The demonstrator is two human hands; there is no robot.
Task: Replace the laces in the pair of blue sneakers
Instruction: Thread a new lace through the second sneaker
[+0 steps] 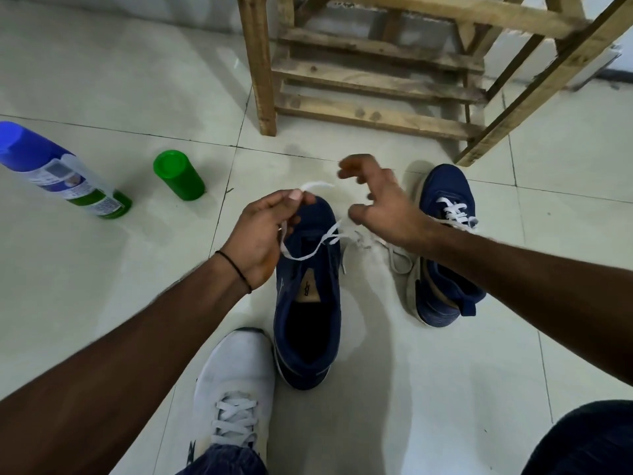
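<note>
A blue sneaker (308, 313) stands on the tiled floor in the middle, heel toward me, with a loose white lace (308, 253) across its eyelets. My left hand (263, 234) pinches that lace between thumb and fingers above the toe, and the lace end sticks out past the fingertips. My right hand (380, 200) hovers just right of the toe, blurred, fingers spread and loosely curled, holding nothing. The second blue sneaker (445, 255) lies tilted on its side at the right, partly laced in white, with a lace loop on the floor.
A wooden frame (370, 80) stands just beyond the sneakers. A green can (178, 176) and a blue-capped spray bottle (65, 173) stand at the left. My own white shoe (236, 389) rests beside the middle sneaker's heel. My knee (582, 440) is at the bottom right.
</note>
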